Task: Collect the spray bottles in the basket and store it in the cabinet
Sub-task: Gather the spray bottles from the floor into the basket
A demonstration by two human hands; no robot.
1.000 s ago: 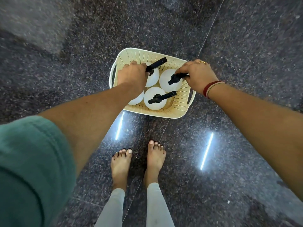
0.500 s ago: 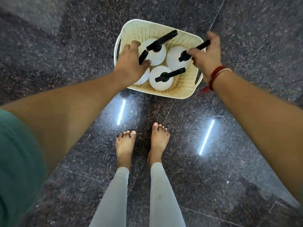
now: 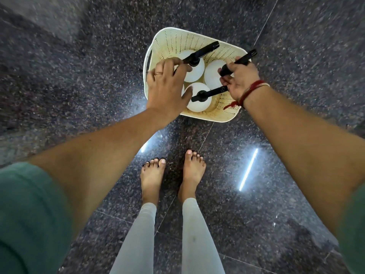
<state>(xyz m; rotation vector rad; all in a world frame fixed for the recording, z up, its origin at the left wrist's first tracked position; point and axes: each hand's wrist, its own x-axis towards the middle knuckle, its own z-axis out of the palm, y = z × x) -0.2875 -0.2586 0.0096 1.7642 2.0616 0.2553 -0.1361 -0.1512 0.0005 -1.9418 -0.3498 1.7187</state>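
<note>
A cream perforated basket (image 3: 173, 39) stands on the dark floor in front of my feet. Inside it stand white spray bottles with black trigger heads: one at the back (image 3: 195, 73), one on the right (image 3: 212, 76) and one at the front (image 3: 198, 104). My left hand (image 3: 167, 89) hovers over the basket's left side with fingers spread and thumb out, holding nothing; it hides whatever lies beneath it. My right hand (image 3: 240, 78) is at the basket's right rim, its fingers curled around the black trigger head of the right bottle.
The floor is polished dark speckled granite (image 3: 79, 76) with tile seams and bright light reflections. My bare feet (image 3: 171, 178) stand just behind the basket. No cabinet is in view.
My left hand has let go of the bottle head it gripped and has opened above the basket. My right hand keeps its hold on the right bottle's trigger head.
</note>
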